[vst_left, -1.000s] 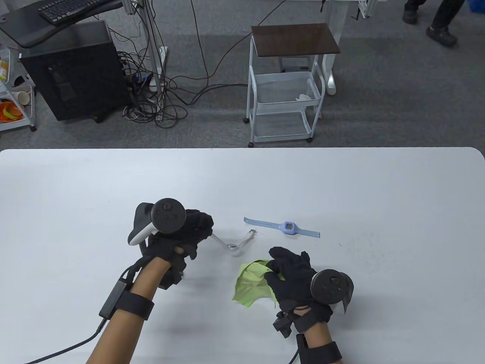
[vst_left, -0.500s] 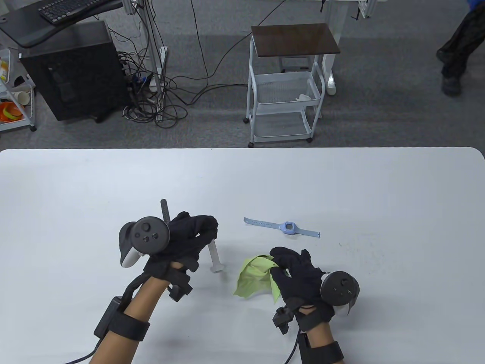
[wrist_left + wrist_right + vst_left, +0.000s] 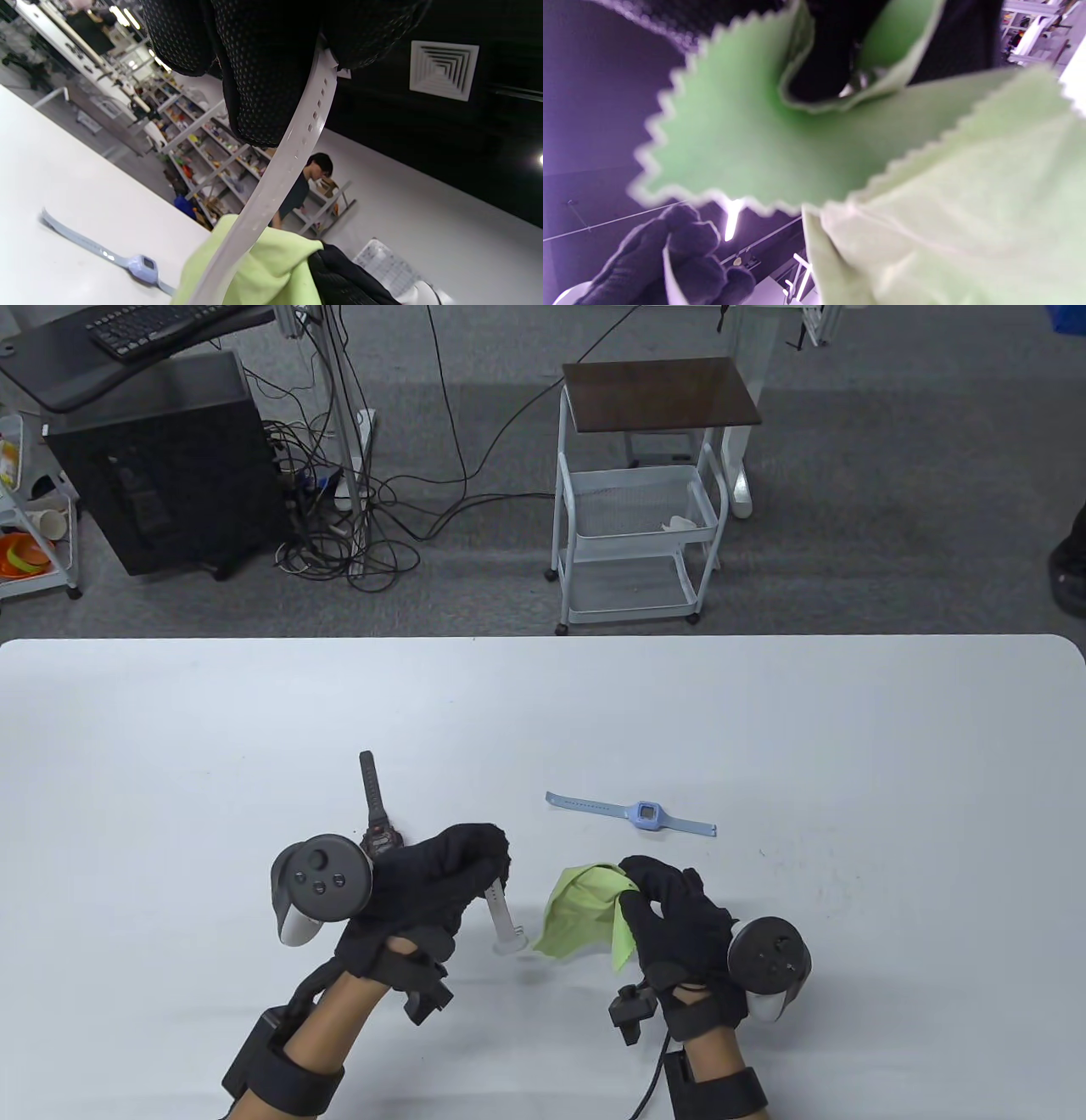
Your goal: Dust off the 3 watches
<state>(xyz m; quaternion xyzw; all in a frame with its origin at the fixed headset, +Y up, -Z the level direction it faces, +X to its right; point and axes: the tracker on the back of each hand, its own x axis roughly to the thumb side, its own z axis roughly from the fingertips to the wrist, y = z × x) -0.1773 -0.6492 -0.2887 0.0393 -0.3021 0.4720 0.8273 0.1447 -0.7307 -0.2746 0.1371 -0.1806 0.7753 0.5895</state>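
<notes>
Table view, my left hand (image 3: 428, 891): fingers curled round the white watch (image 3: 502, 918), held up off the table (image 3: 764, 712); its strap hangs down from my fist toward the table.
Table view, my right hand (image 3: 674, 933): fingertips pinch the green cloth (image 3: 581, 912), which hangs just beside the white watch's lower strap end.
Table view, blue watch (image 3: 646, 814): lies flat on the table, strap stretched out, beyond the cloth and apart from it.
Table view, black watch (image 3: 377, 814): lies on the table behind my left hand, strap pointing away from me; its near end is hidden by my glove.
Left wrist view: white watch (image 3: 280, 169) strap runs from my gloved fingers (image 3: 263, 72) down in front of the green cloth (image 3: 271, 271); the blue watch (image 3: 142, 267) lies flat on the table left of the cloth.
Right wrist view: green cloth (image 3: 840, 161), zigzag-edged, folded round my fingertip and blurred; my left hand (image 3: 683, 262) is below it, closed on a white strap.
Watches in sight: 3.
</notes>
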